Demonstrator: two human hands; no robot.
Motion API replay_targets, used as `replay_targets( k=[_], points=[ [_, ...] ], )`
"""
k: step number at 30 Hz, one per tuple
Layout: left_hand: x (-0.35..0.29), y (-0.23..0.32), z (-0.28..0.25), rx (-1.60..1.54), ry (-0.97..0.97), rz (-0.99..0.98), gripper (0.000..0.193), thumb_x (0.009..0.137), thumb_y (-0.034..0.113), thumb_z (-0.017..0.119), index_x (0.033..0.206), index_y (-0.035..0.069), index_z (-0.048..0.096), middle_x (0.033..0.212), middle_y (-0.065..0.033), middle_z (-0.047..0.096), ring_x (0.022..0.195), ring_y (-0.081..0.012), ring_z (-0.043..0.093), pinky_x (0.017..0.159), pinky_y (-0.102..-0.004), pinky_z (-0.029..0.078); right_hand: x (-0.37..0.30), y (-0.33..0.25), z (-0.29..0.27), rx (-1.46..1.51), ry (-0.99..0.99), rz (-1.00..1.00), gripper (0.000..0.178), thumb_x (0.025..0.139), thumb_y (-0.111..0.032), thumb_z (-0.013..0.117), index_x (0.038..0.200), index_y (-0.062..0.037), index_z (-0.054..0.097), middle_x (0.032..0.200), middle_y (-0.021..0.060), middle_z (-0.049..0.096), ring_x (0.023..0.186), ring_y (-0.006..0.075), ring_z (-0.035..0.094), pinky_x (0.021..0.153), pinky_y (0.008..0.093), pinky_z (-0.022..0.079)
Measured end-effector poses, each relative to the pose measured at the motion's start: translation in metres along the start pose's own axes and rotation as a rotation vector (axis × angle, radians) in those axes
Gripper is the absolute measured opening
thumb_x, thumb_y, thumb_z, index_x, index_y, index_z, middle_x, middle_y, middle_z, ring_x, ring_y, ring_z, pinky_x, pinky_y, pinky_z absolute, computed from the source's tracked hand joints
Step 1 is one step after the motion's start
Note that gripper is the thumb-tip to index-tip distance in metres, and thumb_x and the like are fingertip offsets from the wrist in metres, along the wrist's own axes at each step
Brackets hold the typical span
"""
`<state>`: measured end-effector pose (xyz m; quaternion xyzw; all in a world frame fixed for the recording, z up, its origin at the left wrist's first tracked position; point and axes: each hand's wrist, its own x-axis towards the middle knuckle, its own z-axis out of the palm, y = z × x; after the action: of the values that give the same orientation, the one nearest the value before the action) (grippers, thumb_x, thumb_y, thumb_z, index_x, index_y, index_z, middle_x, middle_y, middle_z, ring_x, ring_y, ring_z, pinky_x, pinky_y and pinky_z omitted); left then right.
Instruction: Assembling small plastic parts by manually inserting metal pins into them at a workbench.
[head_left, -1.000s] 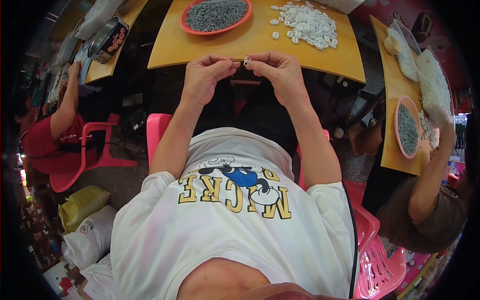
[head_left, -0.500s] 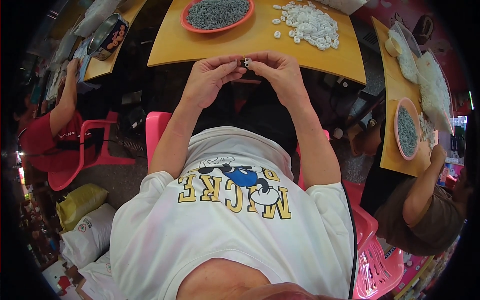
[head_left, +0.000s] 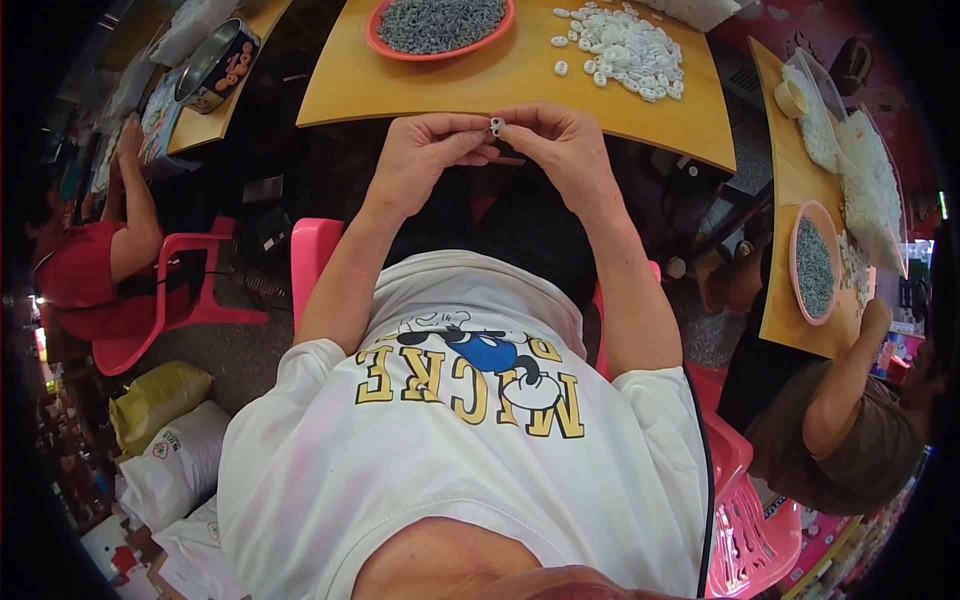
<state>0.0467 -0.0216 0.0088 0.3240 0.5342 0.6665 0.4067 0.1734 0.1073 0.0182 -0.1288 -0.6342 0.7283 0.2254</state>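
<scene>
Just off the near edge of the yellow table [head_left: 400, 95], my two hands meet fingertip to fingertip. Between thumb and forefinger, my right hand [head_left: 556, 150] pinches a small white plastic piece with two holes [head_left: 496, 127]. The fingers of my left hand [head_left: 425, 155] are closed in a pinch right beside that piece; whatever they hold is too small and hidden to make out. Beyond my hands, a red-orange bowl [head_left: 441, 54] is full of small grey screw-like pieces [head_left: 440, 22]. To its right lies a loose pile of white two-hole pieces [head_left: 638, 52].
On the right, another person [head_left: 850, 430] sits at a table with a pink bowl [head_left: 802, 290] and clear bags of white pieces [head_left: 868, 185]. A person in red [head_left: 120, 270] sits at the left, near a round tin [head_left: 212, 70]. Filled sacks [head_left: 175, 465] lie on the floor.
My fingertips have drawn closer together around the white piece, which has moved very slightly right. At the left, the other person's arm has shifted.
</scene>
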Motion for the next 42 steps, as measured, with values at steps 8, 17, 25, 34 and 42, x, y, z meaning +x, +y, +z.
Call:
replay_targets(
  k=[8, 17, 25, 34, 42],
  points=[
    [-0.002, 0.002, 0.002, 0.041, -0.018, 0.005, 0.019, 0.085, 0.006, 0.057, 0.101, -0.004, 0.061, 0.092, -0.0101, 0.064, 0.078, -0.0165, 0.064, 0.07, -0.026, 0.053, -0.001, 0.004, 0.001, -0.079, 0.01, -0.028, 0.017, 0.081, -0.005, 0.06, 0.095, 0.0041, 0.064, 0.083, 0.0069, 0.065, 0.075, 0.01, 0.062, 0.067, 0.0219, 0.052],
    [0.0, 0.003, 0.001, 0.013, 0.02, -0.031, 0.017, 0.085, 0.007, 0.058, 0.098, -0.004, 0.061, 0.09, -0.0106, 0.064, 0.077, -0.0171, 0.064, 0.069, -0.0265, 0.054, -0.005, 0.001, 0.006, -0.368, 0.051, -0.105, 0.016, 0.081, -0.004, 0.061, 0.094, 0.0046, 0.064, 0.082, 0.0066, 0.065, 0.074, 0.0083, 0.061, 0.067, 0.0201, 0.051],
    [0.004, -0.01, -0.006, -0.102, 0.057, -0.059, 0.018, 0.081, 0.004, 0.062, 0.098, -0.001, 0.062, 0.087, -0.0092, 0.065, 0.076, -0.0151, 0.064, 0.068, -0.024, 0.053, -0.003, 0.013, 0.009, -0.333, 0.147, -0.181, 0.015, 0.076, -0.007, 0.064, 0.087, 0.0029, 0.066, 0.075, 0.0101, 0.066, 0.066, 0.0134, 0.064, 0.06, 0.0231, 0.049],
    [0.005, -0.008, -0.011, 0.004, 0.01, 0.038, 0.038, 0.078, 0.001, 0.064, 0.114, -0.001, 0.055, 0.083, -0.0078, 0.065, 0.07, -0.0129, 0.062, 0.064, -0.0211, 0.049, -0.004, 0.015, 0.009, -0.453, 0.136, -0.22, 0.016, 0.074, -0.01, 0.065, 0.085, 0.001, 0.066, 0.074, 0.0105, 0.066, 0.06, 0.0148, 0.062, 0.057, 0.0236, 0.048],
    [0.002, -0.007, -0.017, 0.065, -0.032, 0.036, 0.042, 0.078, 0.001, 0.064, 0.118, -0.001, 0.053, 0.081, -0.0079, 0.064, 0.07, -0.0124, 0.061, 0.065, -0.0216, 0.049, 0.0, 0.03, 0.009, -0.35, 0.062, -0.138, 0.016, 0.074, -0.01, 0.065, 0.086, 0.0012, 0.067, 0.075, 0.0085, 0.066, 0.059, 0.0107, 0.059, 0.057, 0.023, 0.046]
  ],
)
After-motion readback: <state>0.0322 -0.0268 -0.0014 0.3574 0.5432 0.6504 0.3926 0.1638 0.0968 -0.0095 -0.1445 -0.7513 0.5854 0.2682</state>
